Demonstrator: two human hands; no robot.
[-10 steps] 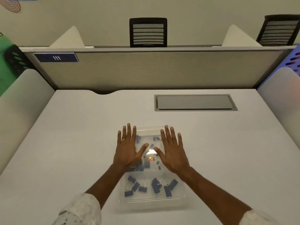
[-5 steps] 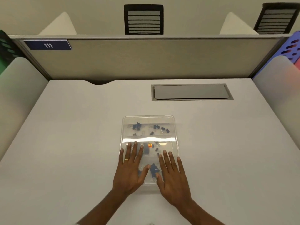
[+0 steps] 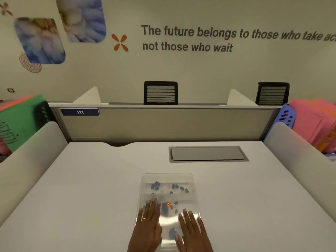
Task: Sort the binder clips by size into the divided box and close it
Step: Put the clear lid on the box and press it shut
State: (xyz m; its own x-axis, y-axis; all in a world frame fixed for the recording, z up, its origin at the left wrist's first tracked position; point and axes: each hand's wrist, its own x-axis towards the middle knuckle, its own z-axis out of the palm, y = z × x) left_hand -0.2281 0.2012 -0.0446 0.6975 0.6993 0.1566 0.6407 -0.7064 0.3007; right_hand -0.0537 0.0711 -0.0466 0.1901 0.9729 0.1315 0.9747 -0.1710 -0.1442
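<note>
Divided box (image 3: 168, 180): clear, lid down, on the white desk (image 3: 81, 188) right before us; its near edge is cut off.
Binder clips (image 3: 155, 185): blue, blurred through the lid; we cannot judge sizes.
Left hand (image 3: 148, 226): flat on the lid, fingers spread.
Right hand (image 3: 192, 231): flat, fingers apart; wrist out of frame.

Showing two bare hands: the left hand (image 3: 147, 227) wearing a thin gold-coloured band ring (image 3: 143, 218) on one finger, the right hand (image 3: 193, 231) wearing nothing. Wrists cut by the lower frame edge, no sleeves or cuffs showing there.
</note>
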